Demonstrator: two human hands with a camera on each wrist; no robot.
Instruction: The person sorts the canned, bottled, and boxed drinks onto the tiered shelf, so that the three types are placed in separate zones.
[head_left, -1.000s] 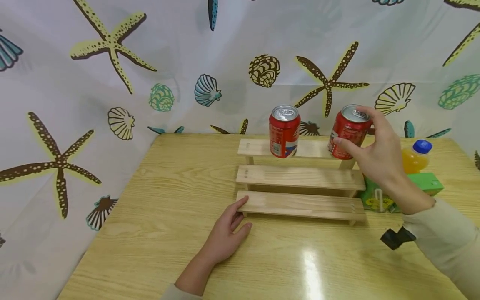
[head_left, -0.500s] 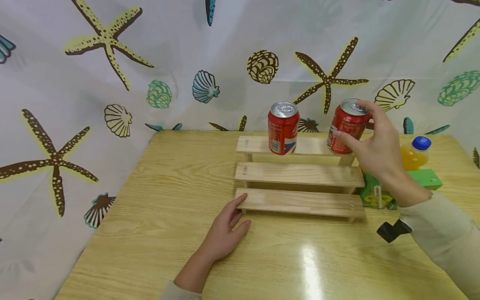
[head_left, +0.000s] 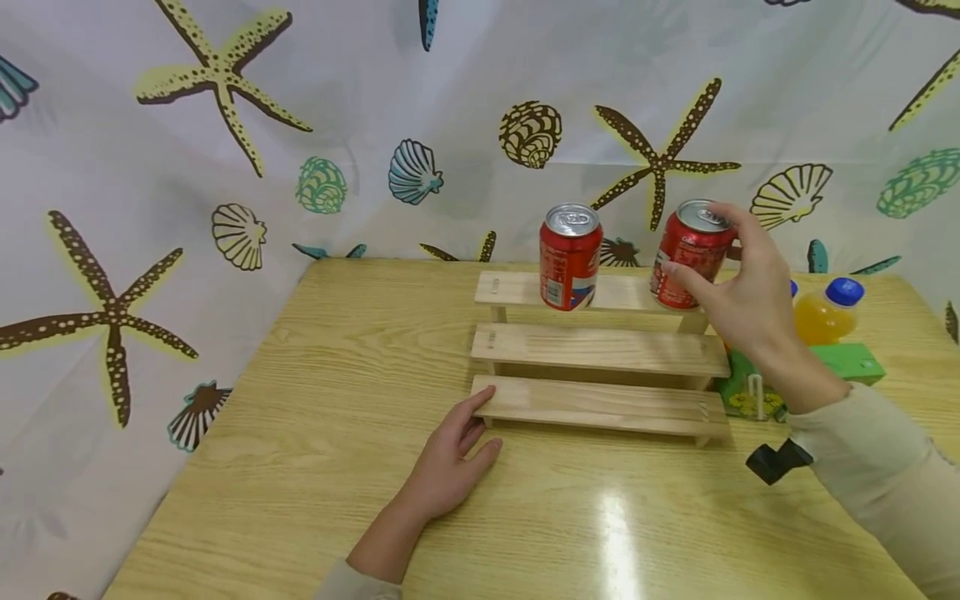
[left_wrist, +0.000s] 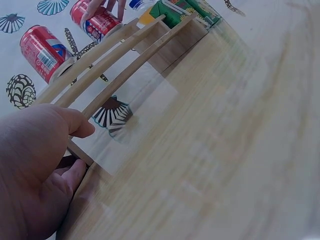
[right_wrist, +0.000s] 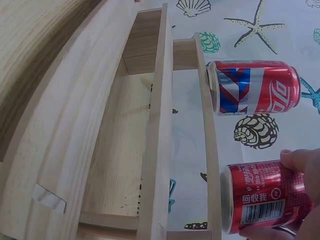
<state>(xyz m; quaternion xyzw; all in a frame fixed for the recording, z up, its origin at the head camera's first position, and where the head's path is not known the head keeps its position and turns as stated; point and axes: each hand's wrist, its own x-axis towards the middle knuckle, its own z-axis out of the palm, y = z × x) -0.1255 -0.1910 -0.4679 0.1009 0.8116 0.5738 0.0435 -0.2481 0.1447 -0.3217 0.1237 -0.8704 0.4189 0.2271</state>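
A three-tier wooden rack stands on the table. On its top tier, left of the middle, a red Coke can stands upright. My right hand grips a second Coke can at the top tier's right end, thumb on the near side and fingers round the back. That can leans slightly; its base is at the tier's edge in the right wrist view, and full contact cannot be judged. My left hand holds the left end of the lowest tier, index finger on top and other fingers curled below.
Right of the rack are a green carton and an orange drink bottle with a blue cap, partly behind my right forearm. A second blue cap shows beside it. A white cloth with shells and starfish hangs behind the table.
My right hand has brought its can slightly left, nearer the other can. The left hand stays at the rack's end. The head view has shifted a little.
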